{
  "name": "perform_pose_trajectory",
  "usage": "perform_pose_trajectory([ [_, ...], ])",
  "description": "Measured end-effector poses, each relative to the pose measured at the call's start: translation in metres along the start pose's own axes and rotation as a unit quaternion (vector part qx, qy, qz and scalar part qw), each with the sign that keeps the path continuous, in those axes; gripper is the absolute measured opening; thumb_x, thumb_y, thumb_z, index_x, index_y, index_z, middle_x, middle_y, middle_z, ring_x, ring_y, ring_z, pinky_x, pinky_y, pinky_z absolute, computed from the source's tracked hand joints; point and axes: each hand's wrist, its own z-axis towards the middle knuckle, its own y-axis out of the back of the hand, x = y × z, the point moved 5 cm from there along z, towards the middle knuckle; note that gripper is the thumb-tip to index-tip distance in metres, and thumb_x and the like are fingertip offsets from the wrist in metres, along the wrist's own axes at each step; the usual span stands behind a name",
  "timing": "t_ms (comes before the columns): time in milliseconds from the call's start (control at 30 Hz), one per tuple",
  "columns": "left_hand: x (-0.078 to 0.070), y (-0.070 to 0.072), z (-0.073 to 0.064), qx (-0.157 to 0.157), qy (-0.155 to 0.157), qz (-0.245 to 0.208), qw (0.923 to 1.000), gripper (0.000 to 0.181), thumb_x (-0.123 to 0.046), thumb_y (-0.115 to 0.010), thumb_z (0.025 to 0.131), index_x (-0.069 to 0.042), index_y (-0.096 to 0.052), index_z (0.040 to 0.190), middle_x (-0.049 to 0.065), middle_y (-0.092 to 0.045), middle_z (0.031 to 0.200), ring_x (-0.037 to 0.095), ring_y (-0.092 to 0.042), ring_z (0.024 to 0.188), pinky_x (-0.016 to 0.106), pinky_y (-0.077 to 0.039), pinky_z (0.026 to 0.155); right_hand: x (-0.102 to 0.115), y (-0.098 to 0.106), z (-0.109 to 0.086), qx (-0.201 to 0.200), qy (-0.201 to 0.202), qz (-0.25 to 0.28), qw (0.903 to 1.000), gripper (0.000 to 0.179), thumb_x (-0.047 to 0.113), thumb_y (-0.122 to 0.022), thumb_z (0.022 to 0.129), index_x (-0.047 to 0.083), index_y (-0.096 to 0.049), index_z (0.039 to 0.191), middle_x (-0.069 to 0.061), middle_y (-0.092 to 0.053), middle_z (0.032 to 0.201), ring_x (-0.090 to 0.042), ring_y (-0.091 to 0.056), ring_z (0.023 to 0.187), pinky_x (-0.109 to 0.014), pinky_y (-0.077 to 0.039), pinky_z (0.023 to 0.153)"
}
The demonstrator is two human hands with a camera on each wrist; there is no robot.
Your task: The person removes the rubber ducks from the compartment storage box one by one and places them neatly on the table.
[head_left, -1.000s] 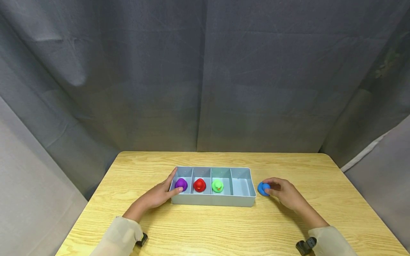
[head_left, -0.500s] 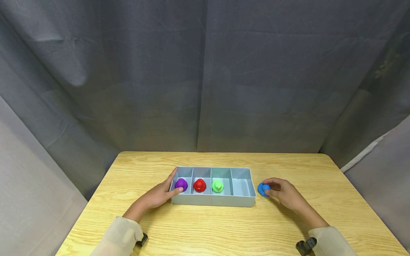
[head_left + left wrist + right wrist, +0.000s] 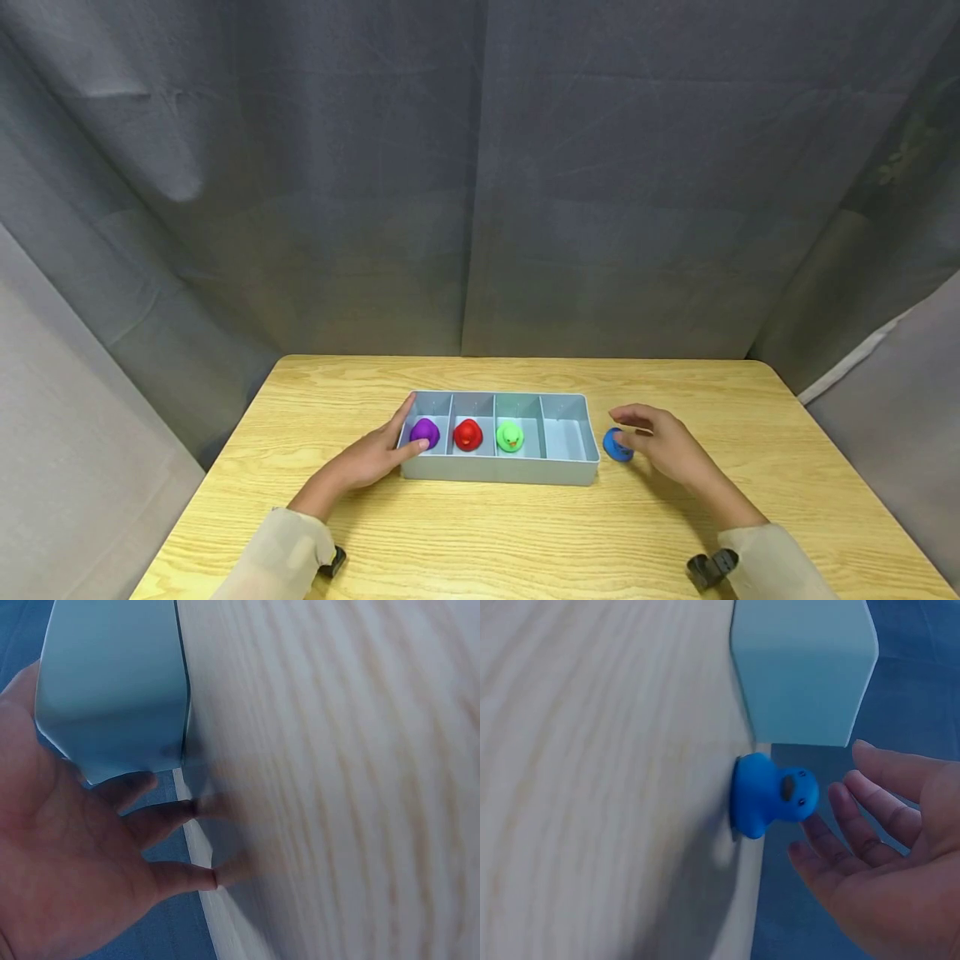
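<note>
A grey divided box (image 3: 498,469) stands on the table. Its compartments hold a purple rubber duck (image 3: 424,432), a red rubber duck (image 3: 467,434) and a green rubber duck (image 3: 510,436); the rightmost compartment has none. My left hand (image 3: 375,454) holds the box's left end, thumb over the rim and index finger at the back corner; its other fingers spread down to the table in the left wrist view. Just right of the box, a blue rubber duck (image 3: 761,795) sits upright on the table. Around and above it hovers my right hand (image 3: 663,442), fingers loosely bent, with nothing in its grasp.
The wooden table (image 3: 480,542) has a far edge close behind the box. A grey curtain (image 3: 465,183) hangs behind it, and pale cloth panels (image 3: 67,433) flank both sides.
My right hand has let go of the blue rubber duck and lifted slightly, its fingers parted. The duck stays in place on the table. My left hand and the box have not moved.
</note>
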Motion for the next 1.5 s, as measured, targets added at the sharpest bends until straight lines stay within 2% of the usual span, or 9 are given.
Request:
perform_pose_trajectory([
  [333,0.0,0.0,0.0,0.003,0.002,-0.001,1.0,0.091,-0.063,-0.054,0.1,-0.038,0.004,0.166,0.011,-0.011,0.173,0.041,-0.021,0.155,0.061,-0.019,0.123,0.024,0.001,0.003,-0.009,0.034,0.004,0.9994,0.034,0.008,-0.069,0.099,-0.002,-0.064,0.132,-0.024,-0.064,0.134,-0.045,-0.059,0.127,-0.059,-0.045,0.107],
  [633,-0.001,0.0,-0.001,0.005,0.001,-0.005,1.0,0.091,-0.062,-0.054,0.101,-0.035,0.003,0.166,0.011,-0.011,0.173,0.04,-0.02,0.156,0.061,-0.019,0.124,0.038,-0.003,0.005,-0.012,0.03,-0.002,0.9995,0.039,0.013,-0.07,0.099,-0.003,-0.063,0.134,-0.02,-0.065,0.134,-0.042,-0.06,0.127,-0.057,-0.046,0.108],
  [800,0.0,0.0,0.0,0.005,0.001,-0.006,1.0,0.09,-0.061,-0.054,0.101,-0.039,0.005,0.165,0.011,-0.011,0.173,0.039,-0.02,0.156,0.061,-0.018,0.124,0.046,-0.006,0.007,-0.013,0.033,0.0,0.9994,0.039,0.011,-0.07,0.099,-0.004,-0.063,0.133,-0.021,-0.065,0.133,-0.043,-0.059,0.128,-0.058,-0.046,0.108],
  [1033,0.0,0.0,0.0,0.005,0.0,-0.005,1.0,0.091,-0.064,-0.054,0.1,-0.04,0.005,0.165,0.012,-0.012,0.172,0.04,-0.021,0.155,0.06,-0.019,0.124,0.055,-0.014,0.011,-0.013,0.037,0.014,0.9991,0.037,0.007,-0.071,0.098,-0.004,-0.064,0.133,-0.022,-0.065,0.135,-0.04,-0.059,0.129,-0.055,-0.046,0.11],
  [1267,-0.002,0.001,-0.001,0.005,0.002,-0.006,1.0,0.091,-0.063,-0.054,0.1,-0.039,0.004,0.165,0.013,-0.012,0.172,0.041,-0.022,0.155,0.061,-0.021,0.123,0.067,-0.022,0.014,-0.004,0.058,0.035,0.9977,0.037,0.007,-0.071,0.097,-0.005,-0.064,0.131,-0.023,-0.064,0.135,-0.041,-0.06,0.127,-0.055,-0.045,0.11],
  [1500,-0.001,0.0,-0.001,0.005,0.002,-0.008,1.0,0.09,-0.063,-0.054,0.1,-0.039,0.005,0.165,0.012,-0.012,0.172,0.039,-0.022,0.155,0.06,-0.02,0.124,0.073,-0.034,0.018,0.008,0.051,0.044,0.9977,0.036,0.007,-0.072,0.097,-0.003,-0.065,0.131,-0.02,-0.064,0.136,-0.039,-0.059,0.129,-0.054,-0.045,0.111],
])
